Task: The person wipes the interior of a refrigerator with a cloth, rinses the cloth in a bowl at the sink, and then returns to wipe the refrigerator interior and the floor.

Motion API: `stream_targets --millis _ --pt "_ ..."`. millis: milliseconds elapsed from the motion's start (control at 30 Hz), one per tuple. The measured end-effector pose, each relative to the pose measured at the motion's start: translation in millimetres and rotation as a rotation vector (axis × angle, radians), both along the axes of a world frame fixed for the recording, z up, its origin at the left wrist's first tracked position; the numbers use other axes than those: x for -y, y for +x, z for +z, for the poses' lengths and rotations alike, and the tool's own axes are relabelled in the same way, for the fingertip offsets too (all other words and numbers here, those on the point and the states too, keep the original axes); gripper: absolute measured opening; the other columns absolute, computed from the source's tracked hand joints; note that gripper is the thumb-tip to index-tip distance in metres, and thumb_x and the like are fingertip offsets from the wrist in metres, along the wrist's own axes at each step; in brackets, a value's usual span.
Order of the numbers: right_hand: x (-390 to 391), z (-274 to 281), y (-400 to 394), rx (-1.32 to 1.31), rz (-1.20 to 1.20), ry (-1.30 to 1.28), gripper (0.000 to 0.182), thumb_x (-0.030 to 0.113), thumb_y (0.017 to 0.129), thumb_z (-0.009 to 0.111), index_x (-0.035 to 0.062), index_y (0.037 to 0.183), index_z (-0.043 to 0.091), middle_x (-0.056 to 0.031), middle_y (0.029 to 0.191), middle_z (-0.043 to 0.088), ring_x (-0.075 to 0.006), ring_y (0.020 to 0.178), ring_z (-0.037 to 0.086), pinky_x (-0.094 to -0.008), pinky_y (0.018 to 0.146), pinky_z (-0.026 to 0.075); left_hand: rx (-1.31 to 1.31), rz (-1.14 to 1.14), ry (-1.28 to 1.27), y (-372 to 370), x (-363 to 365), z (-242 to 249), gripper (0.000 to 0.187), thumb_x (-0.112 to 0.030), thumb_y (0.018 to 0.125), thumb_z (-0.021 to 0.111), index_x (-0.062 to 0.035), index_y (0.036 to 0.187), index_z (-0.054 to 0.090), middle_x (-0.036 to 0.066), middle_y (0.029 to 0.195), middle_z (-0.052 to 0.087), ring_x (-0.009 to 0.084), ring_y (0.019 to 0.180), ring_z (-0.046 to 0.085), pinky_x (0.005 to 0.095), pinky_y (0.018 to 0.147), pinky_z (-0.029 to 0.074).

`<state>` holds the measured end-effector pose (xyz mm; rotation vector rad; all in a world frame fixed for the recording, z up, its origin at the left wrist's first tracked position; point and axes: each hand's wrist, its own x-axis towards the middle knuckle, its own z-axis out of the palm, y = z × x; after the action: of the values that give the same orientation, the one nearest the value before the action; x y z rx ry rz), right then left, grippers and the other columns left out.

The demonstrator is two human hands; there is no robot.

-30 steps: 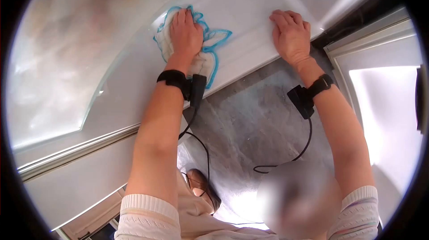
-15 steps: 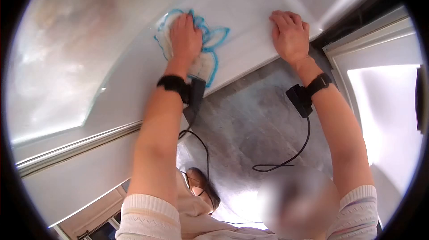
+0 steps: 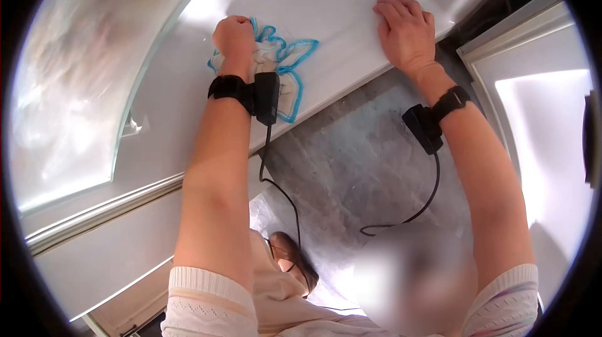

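Observation:
A crumpled white cloth [image 3: 290, 93] with blue edging lies on a white ledge [image 3: 342, 36]. My left hand [image 3: 234, 39] is closed and pressed down at the cloth's upper left part, gripping it, with fabric bunched beside and under it. The cloth's other side spreads loosely in folds to the right of that hand. Farther right, my right hand [image 3: 406, 32] rests on the ledge near its edge, palm down, fingers loosely bent and holding nothing.
A curved glass panel [image 3: 75, 86] stands at the left, above a metal rail [image 3: 106, 208]. Black devices with cables are strapped to both wrists. Grey marbled floor [image 3: 338, 161] lies below the ledge, and a white door-like panel [image 3: 542, 130] is at the right.
My left hand has moved slightly left and curled into a closed grip, bunching the cloth's upper left part. My right hand has stayed almost in place.

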<state>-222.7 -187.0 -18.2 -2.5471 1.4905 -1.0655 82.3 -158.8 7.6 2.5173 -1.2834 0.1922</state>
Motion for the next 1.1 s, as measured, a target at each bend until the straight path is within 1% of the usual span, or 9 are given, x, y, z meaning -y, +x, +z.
stream_targets --millis 167,300,367,467,500,833,1000,1033,1100 --pt "-1 1 0 -0.012 -0.005 -0.001 0.019 0.013 0.077 0.056 0.016 0.094 0.063 0.0073 0.108 0.06 -0.017 0.105 0.05 -0.0359 0.085 0.036 0.05 -0.164 -0.312 4 29 -9 0.011 -0.022 0.071 0.065 -0.0122 0.073 0.07 0.008 0.073 0.067 0.0265 0.069 0.063 0.0356 0.065 0.05" --pt "-1 3 0 -0.028 -0.002 0.021 0.019 0.013 0.077 0.056 0.0158 0.094 0.063 0.0072 0.108 0.06 -0.0172 0.105 0.05 -0.0357 0.085 0.036 -0.058 -0.073 -0.276 4 30 0 0.013 -0.023 0.07 0.066 -0.0103 0.069 0.069 0.008 0.069 0.066 0.0247 0.065 0.063 0.034 0.063 0.05" --pt "-1 3 1 -0.019 -0.003 0.024 0.019 0.013 0.077 0.056 0.0156 0.094 0.063 0.007 0.107 0.061 -0.0171 0.105 0.05 -0.0356 0.085 0.036 -0.383 0.069 0.067 17 31 12 0.018 -0.027 0.069 0.068 -0.0082 0.069 0.069 0.007 0.065 0.065 0.0208 0.062 0.063 0.0317 0.062 0.049" --pt "0 0 0 -0.005 -0.003 0.015 0.018 0.013 0.077 0.056 0.0153 0.093 0.063 0.0065 0.107 0.061 -0.0169 0.105 0.05 -0.0355 0.085 0.037 -0.578 0.039 0.051 38 32 1 0.026 -0.027 0.076 0.067 -0.0014 0.072 0.064 0.004 0.069 0.06 0.014 0.062 0.054 0.0282 0.055 0.042" --pt "1 0 0 0.003 -0.002 0.006 0.018 0.012 0.077 0.056 0.0152 0.093 0.063 0.0063 0.107 0.061 -0.0168 0.105 0.051 -0.0355 0.085 0.037 -0.599 0.058 -0.035 45 32 -7 0.027 -0.032 0.068 0.069 -0.005 0.069 0.069 0.006 0.066 0.065 0.0188 0.062 0.061 0.031 0.062 0.048" --pt "0 4 -3 -0.037 -0.017 0.027 0.02 0.013 0.077 0.057 0.015 0.096 0.063 0.0061 0.108 0.061 -0.0172 0.106 0.05 -0.0355 0.086 0.036 -0.45 -0.107 0.202 52 35 5 0.034 -0.036 0.069 0.067 -0.0031 0.077 0.068 0.009 0.072 0.065 0.0219 0.066 0.061 0.0322 0.067 0.047" --pt "-2 4 0 -0.009 0.005 0.018 0.021 0.011 0.076 0.057 0.0147 0.095 0.063 0.0057 0.108 0.061 -0.0173 0.106 0.05 -0.0363 0.085 0.036 -0.352 -0.167 0.133 46 47 -9 0.026 -0.022 0.073 0.061 0.0024 0.066 0.06 0.005 0.061 0.055 0.0163 0.053 0.049 0.0306 0.051 0.038" --pt "-3 4 -2 -0.02 0.009 0.022 0.021 0.011 0.076 0.057 0.0147 0.095 0.063 0.0057 0.108 0.061 -0.0173 0.106 0.05 -0.0363 0.085 0.036 -0.265 -0.062 0.096 30 51 -5 0.021 -0.026 0.062 0.063 -0.0048 0.061 0.065 0.008 0.063 0.063 0.0223 0.06 0.061 0.0317 0.058 0.046" --pt "-2 6 -1 -0.031 0.017 0.018 0.02 0.011 0.075 0.058 0.0142 0.095 0.063 0.0055 0.108 0.061 -0.0172 0.105 0.051 -0.0363 0.085 0.037 -0.375 -0.061 0.111 34 43 -5 0.021 -0.026 0.061 0.064 -0.0052 0.059 0.065 0.008 0.06 0.062 0.0213 0.059 0.06 0.0313 0.057 0.046"
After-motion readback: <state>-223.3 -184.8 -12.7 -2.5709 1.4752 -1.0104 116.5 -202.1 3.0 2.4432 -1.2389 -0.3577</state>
